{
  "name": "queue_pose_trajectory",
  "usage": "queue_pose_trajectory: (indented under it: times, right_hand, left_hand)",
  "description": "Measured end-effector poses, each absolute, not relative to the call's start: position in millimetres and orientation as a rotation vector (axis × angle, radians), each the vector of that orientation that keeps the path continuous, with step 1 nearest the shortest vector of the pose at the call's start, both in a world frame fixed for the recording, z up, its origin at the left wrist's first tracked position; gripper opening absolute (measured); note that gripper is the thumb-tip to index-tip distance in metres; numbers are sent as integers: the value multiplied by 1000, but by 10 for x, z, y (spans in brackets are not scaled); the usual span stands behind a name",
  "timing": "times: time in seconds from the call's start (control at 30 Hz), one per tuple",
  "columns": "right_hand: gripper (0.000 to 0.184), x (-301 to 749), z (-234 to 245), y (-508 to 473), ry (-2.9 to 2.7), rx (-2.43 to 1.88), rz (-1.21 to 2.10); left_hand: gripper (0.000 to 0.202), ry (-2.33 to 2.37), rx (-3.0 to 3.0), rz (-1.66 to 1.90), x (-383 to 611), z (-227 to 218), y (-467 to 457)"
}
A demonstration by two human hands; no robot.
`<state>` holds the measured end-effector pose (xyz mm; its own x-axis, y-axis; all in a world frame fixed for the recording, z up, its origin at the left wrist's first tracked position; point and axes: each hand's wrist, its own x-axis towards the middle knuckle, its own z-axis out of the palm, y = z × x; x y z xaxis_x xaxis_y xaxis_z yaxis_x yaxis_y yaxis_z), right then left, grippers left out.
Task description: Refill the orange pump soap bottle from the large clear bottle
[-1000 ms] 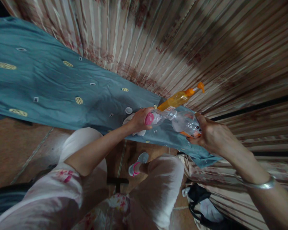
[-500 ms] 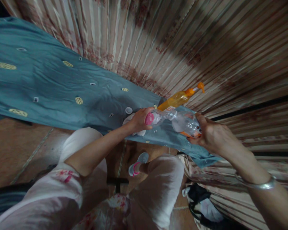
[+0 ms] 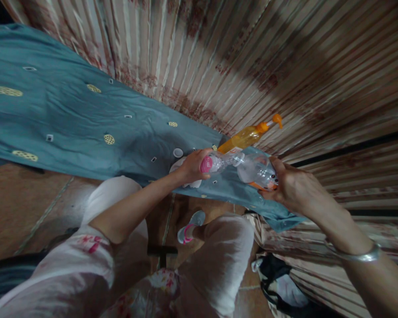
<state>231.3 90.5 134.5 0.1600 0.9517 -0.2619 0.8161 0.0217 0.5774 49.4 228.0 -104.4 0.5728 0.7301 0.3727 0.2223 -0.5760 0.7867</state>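
My left hand [image 3: 195,168] is closed round a small clear plastic bottle [image 3: 221,162] with a pink patch at the end I grip. My right hand [image 3: 295,183] grasps a wider clear bottle [image 3: 254,170], which has an orange part along its lower side. Both bottles lie nearly level, and their necks meet between my hands. Whether liquid passes between them cannot be made out. Just behind them stands a pump bottle [image 3: 242,139] of yellow-orange liquid with an orange pump top. Under my left wrist is a crumpled white cloth or tissue [image 3: 196,183], partly hidden.
A teal patterned cloth [image 3: 69,110] covers the long table. On it lies a small white round cap or lid [image 3: 178,153]. Pleated curtains [image 3: 192,53] hang behind and to the right. A black bag [image 3: 278,278] rests on the floor at lower right.
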Motion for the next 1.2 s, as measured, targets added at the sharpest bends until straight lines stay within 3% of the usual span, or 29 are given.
queue_pose_trajectory:
  times: [0.27, 0.5, 0.87, 1.2]
  right_hand:
    - [66, 2357, 1344, 905, 1738, 1792, 313]
    - [75, 2346, 1330, 893, 1694, 1803, 306]
    - [57, 2361, 1339, 896, 1735, 1804, 289]
    - [65, 2293, 1354, 903, 1644, 1803, 283]
  left_hand:
    - [87, 779, 2090, 894, 478, -1000, 2254]
    - [87, 778, 2112, 904, 488, -1030, 2268]
    - [87, 769, 2090, 907, 479, -1013, 2256]
    - [87, 766, 2100, 925, 494, -1038, 2269]
